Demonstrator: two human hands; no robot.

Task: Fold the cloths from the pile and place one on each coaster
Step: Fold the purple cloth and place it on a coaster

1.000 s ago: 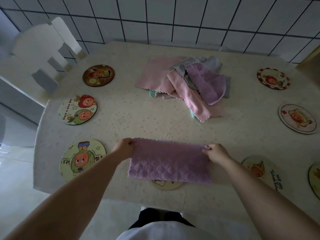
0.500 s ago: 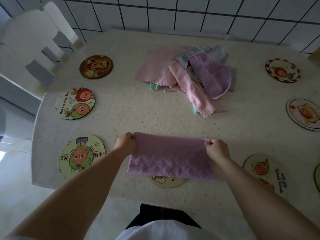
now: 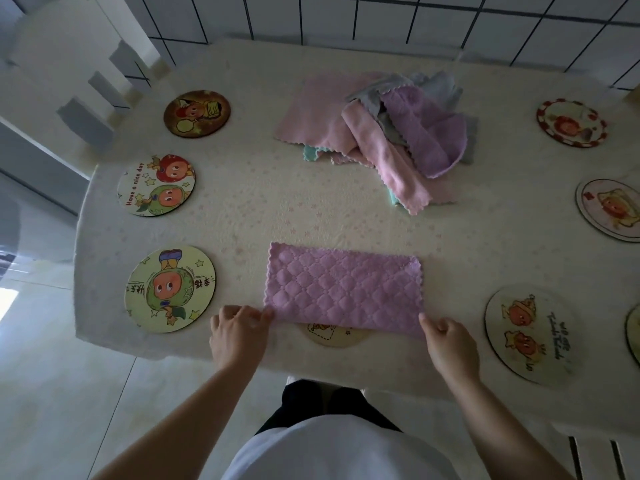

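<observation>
The purple quilted cloth [image 3: 343, 291] is pinched at both near corners by the left hand [image 3: 239, 332] and right hand [image 3: 448, 342], apparently so the fold stays even.

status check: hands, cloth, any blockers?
Left hand and right hand pinch near corners of purple cloth, folded flat on table, partly covering a coaster. Pile untouched. No blockers.

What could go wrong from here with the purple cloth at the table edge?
The cloth covers most of a coaster at the table's near edge; a further fold may drag the coaster or leave the cloth off-centre. Both hands, left and right, pinch only the near corners, so the fold may skew. Cloth overhanging the edge might slip off.
</observation>
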